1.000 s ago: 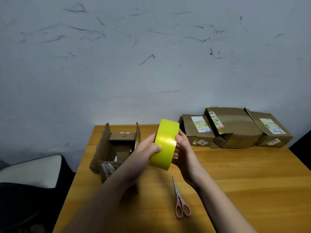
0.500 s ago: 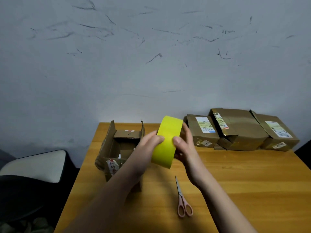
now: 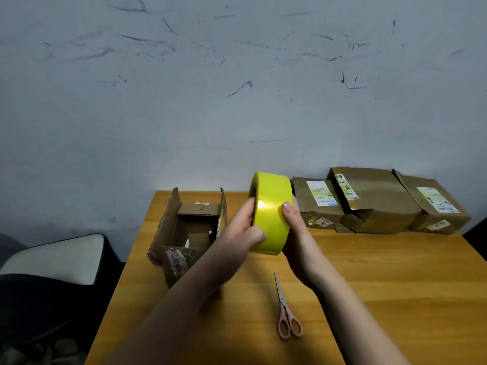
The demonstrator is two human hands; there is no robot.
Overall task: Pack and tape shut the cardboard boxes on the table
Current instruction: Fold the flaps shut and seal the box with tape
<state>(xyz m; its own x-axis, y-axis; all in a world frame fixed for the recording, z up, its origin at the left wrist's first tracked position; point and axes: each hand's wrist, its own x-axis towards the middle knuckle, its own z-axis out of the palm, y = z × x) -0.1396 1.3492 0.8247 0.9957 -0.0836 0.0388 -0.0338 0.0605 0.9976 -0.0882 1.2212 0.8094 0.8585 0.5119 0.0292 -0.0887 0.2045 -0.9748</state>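
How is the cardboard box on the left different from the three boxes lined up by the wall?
The open box has its flaps standing up, so you can see inside; the three boxes by the wall have their tops folded down. The open box stands alone near the table's left edge; the three sit side by side, touching. White printed shipping labels show on top of the three; the open box has a white sticker with red marks on its front. All are worn brown cardboard.

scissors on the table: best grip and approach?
Grip the scissors at the closed blades just ahead of the pink loops, coming from straight above. They lie flat on the table, tips pointing away, with bare wood on both sides for fingers.
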